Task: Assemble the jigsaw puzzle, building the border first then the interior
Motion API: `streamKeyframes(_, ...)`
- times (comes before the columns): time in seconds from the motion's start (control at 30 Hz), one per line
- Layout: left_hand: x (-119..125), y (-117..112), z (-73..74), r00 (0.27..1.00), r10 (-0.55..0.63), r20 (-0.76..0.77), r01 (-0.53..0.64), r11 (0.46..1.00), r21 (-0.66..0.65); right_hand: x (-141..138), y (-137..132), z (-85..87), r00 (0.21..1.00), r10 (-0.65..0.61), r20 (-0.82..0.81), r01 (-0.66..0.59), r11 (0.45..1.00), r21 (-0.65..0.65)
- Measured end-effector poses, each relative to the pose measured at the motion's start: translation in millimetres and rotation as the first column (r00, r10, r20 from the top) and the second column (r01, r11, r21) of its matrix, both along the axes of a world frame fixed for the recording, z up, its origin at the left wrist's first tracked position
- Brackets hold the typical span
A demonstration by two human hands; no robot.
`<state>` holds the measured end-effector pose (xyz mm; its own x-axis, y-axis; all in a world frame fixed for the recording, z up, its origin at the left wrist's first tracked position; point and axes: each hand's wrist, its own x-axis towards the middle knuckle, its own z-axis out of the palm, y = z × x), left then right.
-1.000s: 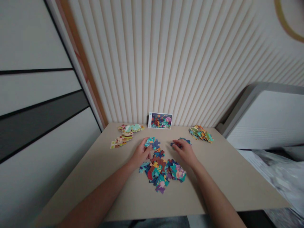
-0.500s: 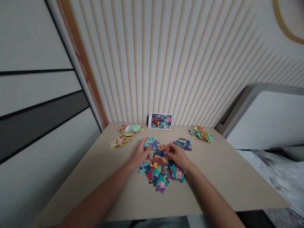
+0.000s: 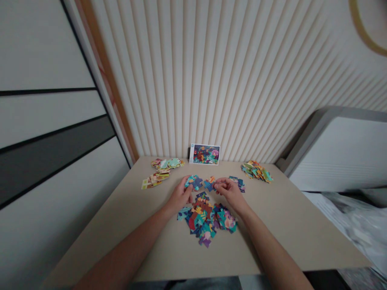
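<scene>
In the head view, jigsaw pieces are shown spread over a worktop [image 3: 281, 233], with two bare hands placed above its middle. Some teal pieces [image 3: 194, 182] are gripped by the left hand [image 3: 180, 196], the thumb being laid over their near edge; whether they are joined or merely stacked cannot be told. An orange-and-blue piece [image 3: 209, 184] is pinched at its right edge between the closed fingers of the right hand [image 3: 231, 192] and is held just beside the teal pieces, a narrow gap being left between them. Below both hands, nearer the body, a mixed pile [image 3: 201, 221] is heaped. A blue pile [image 3: 239, 183] is partly covered by the right hand. At the far left, a pale pile [image 3: 167, 163] is seen, with a light-coloured row [image 3: 155, 179] trailed in front of it; at the far right, a yellow-green pile [image 3: 256, 171] is found. Between these, a picture card [image 3: 206, 155] is stood upright near the ribbed wall [image 3: 193, 72].
</scene>
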<state>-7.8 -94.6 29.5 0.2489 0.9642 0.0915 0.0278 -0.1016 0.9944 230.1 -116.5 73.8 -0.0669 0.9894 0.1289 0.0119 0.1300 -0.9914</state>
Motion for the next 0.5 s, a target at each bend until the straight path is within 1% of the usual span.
streamKeyframes(0.1,1,-3,-0.5,0.994,-0.099,0.038,0.099,0.995,-0.011,-1,1,-3.8,1.000,0.002,0.000,-0.002,1.000,0.009)
streamKeyframes(0.17,1,-5,-1.1,0.982,-0.180,0.054,0.180,0.984,0.002,-3,1,-9.0,1.000,0.015,0.021,-0.015,1.000,0.006)
streamKeyframes(0.23,1,-7,-1.8,0.972,-0.227,0.051,0.226,0.974,0.023,-7,0,-13.7,0.998,0.027,0.054,-0.027,1.000,-0.002)
streamKeyframes(0.4,2,-8,-3.2,0.962,-0.272,0.002,0.272,0.961,0.047,-21,-5,-17.8,0.990,0.062,0.127,-0.066,0.997,0.026)
streamKeyframes(0.5,2,-8,-1.8,0.971,-0.237,-0.020,0.238,0.970,0.044,-22,-6,-15.9,0.974,0.054,0.220,-0.072,0.994,0.077)
